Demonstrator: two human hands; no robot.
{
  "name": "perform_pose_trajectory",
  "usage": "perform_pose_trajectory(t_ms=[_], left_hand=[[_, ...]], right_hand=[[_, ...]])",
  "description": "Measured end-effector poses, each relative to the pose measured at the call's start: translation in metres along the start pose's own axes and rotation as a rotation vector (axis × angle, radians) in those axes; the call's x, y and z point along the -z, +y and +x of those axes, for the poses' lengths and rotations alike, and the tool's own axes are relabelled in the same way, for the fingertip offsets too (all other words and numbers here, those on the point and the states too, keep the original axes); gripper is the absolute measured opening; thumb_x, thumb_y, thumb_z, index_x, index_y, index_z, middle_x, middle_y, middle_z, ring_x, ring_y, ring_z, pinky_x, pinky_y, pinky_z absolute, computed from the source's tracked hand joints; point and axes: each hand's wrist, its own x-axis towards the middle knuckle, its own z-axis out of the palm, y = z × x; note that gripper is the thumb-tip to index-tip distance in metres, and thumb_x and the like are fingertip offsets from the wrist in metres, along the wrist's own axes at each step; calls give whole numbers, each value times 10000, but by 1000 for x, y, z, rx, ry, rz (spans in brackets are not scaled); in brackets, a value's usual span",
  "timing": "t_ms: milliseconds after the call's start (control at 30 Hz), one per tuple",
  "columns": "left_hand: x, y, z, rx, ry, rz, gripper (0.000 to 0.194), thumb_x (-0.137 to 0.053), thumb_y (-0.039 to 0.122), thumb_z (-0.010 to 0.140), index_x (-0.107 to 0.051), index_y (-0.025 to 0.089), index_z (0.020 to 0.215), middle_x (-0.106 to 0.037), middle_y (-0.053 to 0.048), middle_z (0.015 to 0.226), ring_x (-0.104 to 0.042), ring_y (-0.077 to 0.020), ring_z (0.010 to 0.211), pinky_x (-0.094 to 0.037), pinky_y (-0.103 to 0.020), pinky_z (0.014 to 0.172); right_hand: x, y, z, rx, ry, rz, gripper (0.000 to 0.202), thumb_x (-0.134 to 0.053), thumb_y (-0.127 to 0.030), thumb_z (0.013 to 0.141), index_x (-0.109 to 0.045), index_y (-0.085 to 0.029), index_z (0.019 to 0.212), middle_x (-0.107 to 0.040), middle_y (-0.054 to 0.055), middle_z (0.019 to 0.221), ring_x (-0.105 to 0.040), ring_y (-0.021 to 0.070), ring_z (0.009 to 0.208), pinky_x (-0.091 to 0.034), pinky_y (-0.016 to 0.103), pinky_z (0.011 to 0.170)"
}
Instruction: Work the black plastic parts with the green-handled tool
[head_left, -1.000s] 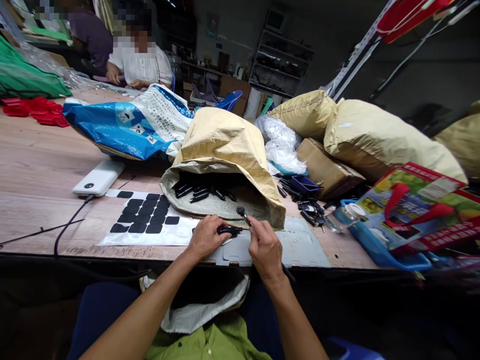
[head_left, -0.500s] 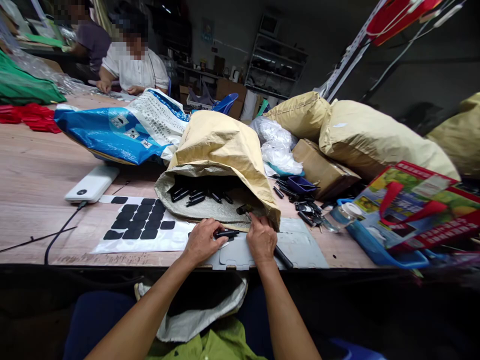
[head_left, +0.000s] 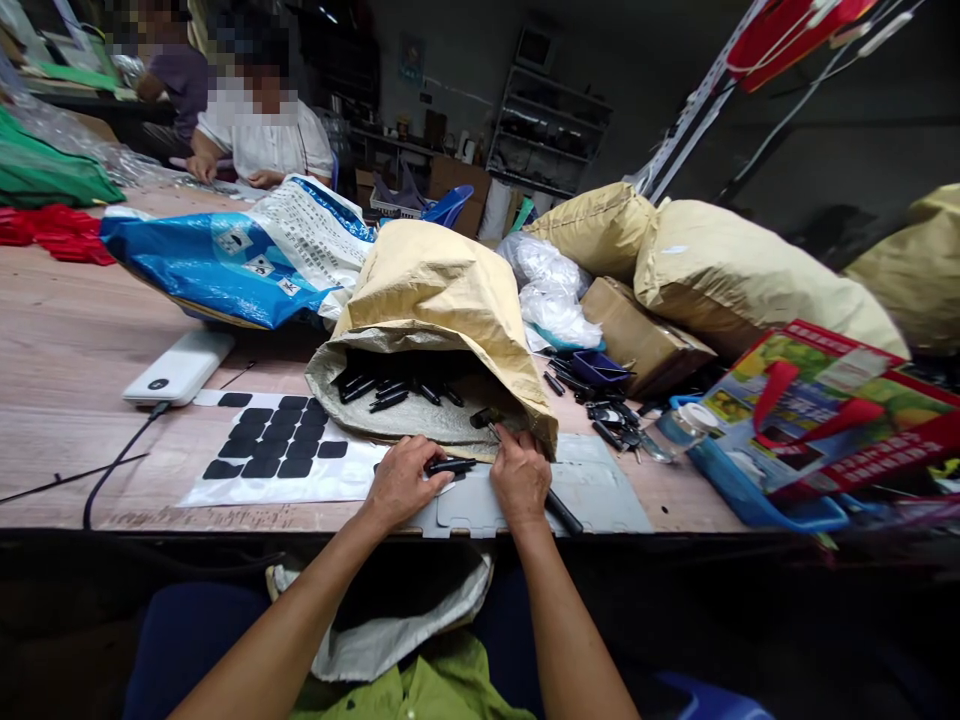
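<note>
My left hand (head_left: 405,482) is closed at the front edge of the table, thumb and fingers around a slim black pen-shaped part (head_left: 456,465). To its right, my right hand (head_left: 520,476) grips a small hammer; the hammer's black handle (head_left: 564,512) sticks out below the palm, and its dark head (head_left: 484,418) shows beyond the fingers at the sack's mouth. A grey plate (head_left: 600,490) lies under both hands. Directly ahead, a tan woven sack (head_left: 435,270) lies open towards me, with several black pen-shaped parts (head_left: 390,397) inside.
On the left are a sheet of black rounded stickers (head_left: 279,450), a white power bank (head_left: 178,370) with a cable, and a blue-white bag (head_left: 247,250). To the right stand a clear jar (head_left: 679,432), a blue tray (head_left: 739,490) and a colourful bag (head_left: 847,420). A person (head_left: 262,140) sits across.
The whole view has shifted slightly. Both hands keep nearly the same places and grips, with the part and the hammer still in them.
</note>
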Motion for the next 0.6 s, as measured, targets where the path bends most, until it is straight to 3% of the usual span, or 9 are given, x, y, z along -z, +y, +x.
perform_pose_trajectory(t_ms=[600], left_hand=[[2,3,-1,-7,8,9,155,-719,302,820,-704,232,958,-667,-12,917,-564,-209,904,-417,-327,790]], right_hand=[[1,1,0,-2,-3,4,406,-533,-179,920,-691,-305,1273,-679,68,1013,-587,204,945,-393,271,787]])
